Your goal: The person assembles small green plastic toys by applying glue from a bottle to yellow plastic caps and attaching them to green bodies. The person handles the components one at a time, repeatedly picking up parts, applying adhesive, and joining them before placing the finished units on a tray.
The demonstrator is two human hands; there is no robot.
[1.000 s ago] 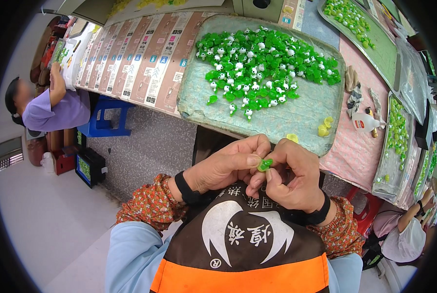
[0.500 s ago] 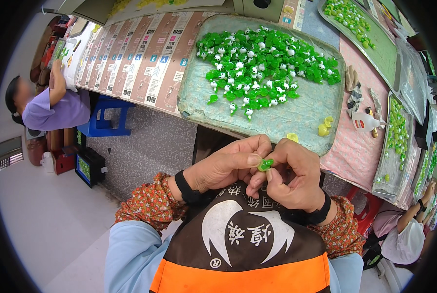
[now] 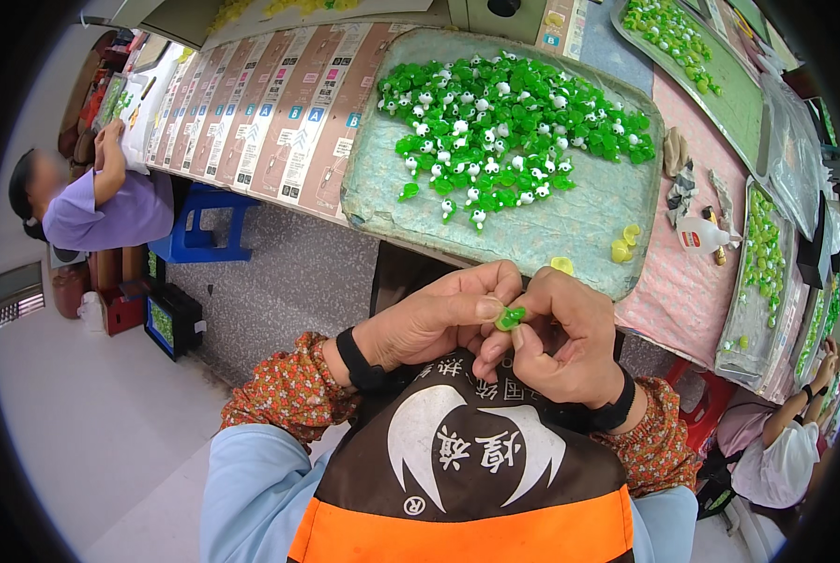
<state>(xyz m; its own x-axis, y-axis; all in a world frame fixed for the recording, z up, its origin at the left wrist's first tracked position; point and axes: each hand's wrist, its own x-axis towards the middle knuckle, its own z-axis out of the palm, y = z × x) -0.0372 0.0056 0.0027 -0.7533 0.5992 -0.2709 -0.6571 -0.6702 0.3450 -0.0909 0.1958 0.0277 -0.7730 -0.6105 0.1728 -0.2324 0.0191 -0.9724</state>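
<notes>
Between my fingertips is a small green plastic piece (image 3: pixel 510 319), above the dark apron at the table's front edge. My left hand (image 3: pixel 443 314) pinches it from the left with thumb and fingers. From the right, my right hand (image 3: pixel 567 333) closes on it, thumb and forefinger touching it. Its underside and far side are hidden by the fingers. Just beyond my hands a cloth-lined tray (image 3: pixel 373 188) bears a heap of green plastic pieces with white round heads (image 3: pixel 514 122). Several yellow cup-like pieces (image 3: pixel 621 249) lie in its near right corner.
Right of the tray are a white bottle (image 3: pixel 699 235) and crumpled gloves (image 3: pixel 680 178) on pink cloth. More trays of green pieces (image 3: pixel 762 263) stand farther right. Printed cardboard (image 3: pixel 279 113) covers the table at left. A co-worker in purple (image 3: pixel 110 202) sits far left; another person (image 3: pixel 776 460) is at far right.
My hands and the green piece have hardly moved. At far left, the co-worker's hands have shifted slightly.
</notes>
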